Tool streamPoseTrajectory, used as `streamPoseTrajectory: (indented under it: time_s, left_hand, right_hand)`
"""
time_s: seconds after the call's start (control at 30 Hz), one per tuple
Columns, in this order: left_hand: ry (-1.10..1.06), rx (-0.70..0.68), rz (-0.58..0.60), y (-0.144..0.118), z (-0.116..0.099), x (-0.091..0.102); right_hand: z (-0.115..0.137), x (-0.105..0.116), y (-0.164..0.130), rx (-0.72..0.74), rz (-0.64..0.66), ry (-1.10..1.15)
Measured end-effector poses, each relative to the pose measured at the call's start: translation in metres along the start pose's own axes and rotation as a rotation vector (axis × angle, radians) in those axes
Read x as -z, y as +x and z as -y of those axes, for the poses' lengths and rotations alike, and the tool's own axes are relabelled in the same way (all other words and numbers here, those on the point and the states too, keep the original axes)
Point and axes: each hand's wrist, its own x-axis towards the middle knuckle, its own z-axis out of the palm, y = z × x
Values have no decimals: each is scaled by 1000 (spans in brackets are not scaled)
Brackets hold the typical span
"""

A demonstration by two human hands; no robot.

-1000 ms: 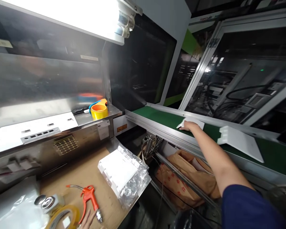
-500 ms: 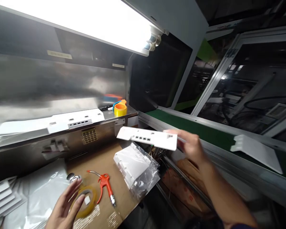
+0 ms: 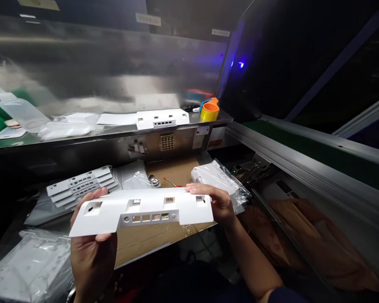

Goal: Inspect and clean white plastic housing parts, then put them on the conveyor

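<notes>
Left hand [image 3: 93, 252] and right hand [image 3: 219, 204] grip white panel [image 3: 139, 210] by its ends above desk [image 3: 151, 240]; inspection step, probably turning it next.

This is a factory workstation beside a production line. A green conveyor belt [image 3: 322, 153] in an aluminium frame runs along the right, a stainless steel shelf [image 3: 113, 131] and back panel line the bench, and stacks of identical white moulded plastic panels [image 3: 82, 185], some bagged, lie about.

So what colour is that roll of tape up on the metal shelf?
Orange-yellow tape roll, seen in the head view.
</notes>
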Motion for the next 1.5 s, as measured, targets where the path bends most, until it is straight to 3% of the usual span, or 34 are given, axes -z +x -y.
streamPoseTrajectory:
  time_s: [0.23, 0.37, 0.6, 1.0, 1.1, 1.2, 1.27, 1.3, 1.37, 1.43, 1.5]
  left_hand:
    - [28, -67, -40, -5, 6, 17]
    - [19, -89, -68, -7, 10, 21]
    - [-72, 18, -59, -12, 10, 27]
    - [-180, 135, -40, -15, 13, 16]
    - [-478, 332, -145, -10, 17, 20]
    - [-804, 863, -172, 0, 24, 34]
    - [-859, 1186, -159, 7, 29, 47]
    - [-840, 1269, -206, 10, 31, 53]
    - [-767, 1287, -401, 14, 33, 65]
    - [-719, 1192, -586, 15, 35, 76]
    - [-712, 1088, -679, 14, 36, 86]
  right_hand:
    - [-19, -18, -1, 135, 65, 43]
    - [-28, -21, 0, 113, 86, 14]
    - [-44, -21, 0, 75, 98, -2]
    - [-62, -10, 0, 44, 77, -40]
    - [-67, -9, 0, 77, 105, -56]
    - [-75, -16, 1, 150, 215, -71]
    - [-86, -27, 4, 162, 339, -144]
    - [-94, -33, 7, 126, 398, -235]
    - [-115, -49, 15, -13, 473, -470]
    - [-140, -68, 24, -180, 491, -672]
    - [-165, -89, 31, -310, 505, -784]
